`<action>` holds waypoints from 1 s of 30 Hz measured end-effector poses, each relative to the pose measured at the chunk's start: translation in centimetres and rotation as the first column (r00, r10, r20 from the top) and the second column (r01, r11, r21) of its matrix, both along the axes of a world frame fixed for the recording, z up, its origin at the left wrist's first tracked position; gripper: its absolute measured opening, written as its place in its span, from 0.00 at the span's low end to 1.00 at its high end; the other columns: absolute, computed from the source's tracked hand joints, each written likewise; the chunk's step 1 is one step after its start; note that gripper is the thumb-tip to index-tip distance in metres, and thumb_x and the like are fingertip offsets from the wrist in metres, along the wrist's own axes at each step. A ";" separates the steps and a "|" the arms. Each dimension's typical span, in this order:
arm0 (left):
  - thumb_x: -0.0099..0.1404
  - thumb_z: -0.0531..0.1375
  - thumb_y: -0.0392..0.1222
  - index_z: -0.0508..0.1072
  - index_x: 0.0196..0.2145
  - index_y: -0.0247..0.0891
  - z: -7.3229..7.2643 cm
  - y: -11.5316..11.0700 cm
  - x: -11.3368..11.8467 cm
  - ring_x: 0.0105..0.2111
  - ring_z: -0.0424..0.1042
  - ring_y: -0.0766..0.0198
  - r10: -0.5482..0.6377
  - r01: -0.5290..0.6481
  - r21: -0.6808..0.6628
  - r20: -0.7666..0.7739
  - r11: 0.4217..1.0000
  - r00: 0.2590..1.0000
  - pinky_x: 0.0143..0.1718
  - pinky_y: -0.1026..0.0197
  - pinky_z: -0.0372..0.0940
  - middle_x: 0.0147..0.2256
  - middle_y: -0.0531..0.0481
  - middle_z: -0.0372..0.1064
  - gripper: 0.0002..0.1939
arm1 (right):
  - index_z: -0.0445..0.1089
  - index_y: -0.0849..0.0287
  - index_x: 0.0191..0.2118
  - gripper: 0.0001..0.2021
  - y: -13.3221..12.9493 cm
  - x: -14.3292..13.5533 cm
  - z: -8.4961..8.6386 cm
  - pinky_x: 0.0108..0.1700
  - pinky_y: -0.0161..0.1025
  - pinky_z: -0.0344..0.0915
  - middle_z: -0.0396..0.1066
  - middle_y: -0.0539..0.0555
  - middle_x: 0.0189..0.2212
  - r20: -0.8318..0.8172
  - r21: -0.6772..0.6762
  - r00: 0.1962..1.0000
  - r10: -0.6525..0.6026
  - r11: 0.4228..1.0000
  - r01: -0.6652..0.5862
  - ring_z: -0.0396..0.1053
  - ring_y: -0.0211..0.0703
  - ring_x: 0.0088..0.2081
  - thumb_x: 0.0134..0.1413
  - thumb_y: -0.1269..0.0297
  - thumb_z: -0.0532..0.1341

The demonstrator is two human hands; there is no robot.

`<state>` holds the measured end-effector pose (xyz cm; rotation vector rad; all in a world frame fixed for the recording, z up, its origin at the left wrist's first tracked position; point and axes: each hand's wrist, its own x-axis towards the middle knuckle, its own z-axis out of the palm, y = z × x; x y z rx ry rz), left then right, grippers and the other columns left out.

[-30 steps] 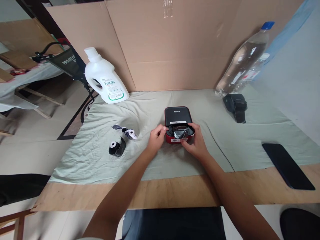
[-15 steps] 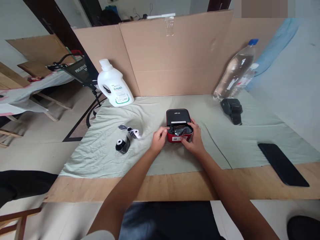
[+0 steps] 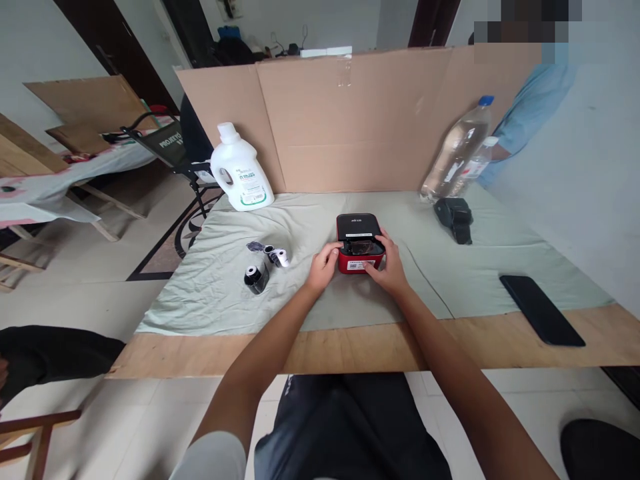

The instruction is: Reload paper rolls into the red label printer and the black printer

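Observation:
A small red and black thermal printer (image 3: pixel 361 265) stands on the cloth with its black lid (image 3: pixel 357 225) raised. A dark, shiny piece (image 3: pixel 363 247) lies in its compartment; its kind is hard to make out. My left hand (image 3: pixel 324 265) has its fingertips closed against the printer's left rim. On the opposite side my right hand (image 3: pixel 391 268) grips the body, thumb at the front label and fingers on the right edge. To the left lie a black-wrapped paper roll (image 3: pixel 257 278) and small white paper rolls (image 3: pixel 281 257) with crumpled dark wrapping.
A white detergent jug (image 3: pixel 243 170) stands back left against a cardboard screen (image 3: pixel 350 120). Back right are clear bottles (image 3: pixel 460 150) and a black device (image 3: pixel 454 219). A black phone (image 3: pixel 543 310) lies front right. Behind the bottles shows a person's blue sleeve (image 3: pixel 535 107).
The shiny piece now sits lower and flatter in the printer's compartment. Both hands stay at the printer. My view has shifted slightly, and the other person's arm shows more behind the bottles.

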<state>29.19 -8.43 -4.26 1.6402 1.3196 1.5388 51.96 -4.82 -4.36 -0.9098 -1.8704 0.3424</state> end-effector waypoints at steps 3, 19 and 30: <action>0.77 0.53 0.66 0.80 0.52 0.39 -0.2 0.1 0.0 0.46 0.80 0.57 -0.007 0.007 -0.003 -0.024 1.000 1.000 0.54 0.57 0.72 0.48 0.42 0.82 0.29 | 0.61 0.54 0.67 0.36 0.1 0.1 -0.3 0.72 0.68 0.58 0.59 0.69 0.74 -0.008 0.022 1.000 0.002 1.000 -0.001 0.60 0.66 0.74 0.56 0.53 0.69; 0.82 0.46 0.59 0.76 0.56 0.41 -0.4 0.2 -0.5 0.64 0.70 0.54 0.074 -0.007 0.241 -0.268 0.970 0.961 0.67 0.48 0.67 0.61 0.38 0.69 0.26 | 0.62 0.52 0.73 0.31 -0.5 1.1 0.7 0.76 0.61 0.54 0.55 0.61 0.78 -0.018 -0.142 0.997 0.072 0.987 -0.073 0.54 0.58 0.77 0.74 0.43 0.49; 0.82 0.47 0.58 0.75 0.56 0.41 -0.3 0.2 -0.5 0.63 0.72 0.53 0.041 0.022 0.238 -0.259 0.971 0.965 0.66 0.44 0.68 0.61 0.37 0.72 0.25 | 0.62 0.53 0.74 0.38 -0.9 -0.2 1.3 0.78 0.60 0.50 0.58 0.62 0.76 -0.128 -0.157 0.991 0.024 0.987 -0.045 0.55 0.58 0.77 0.74 0.36 0.42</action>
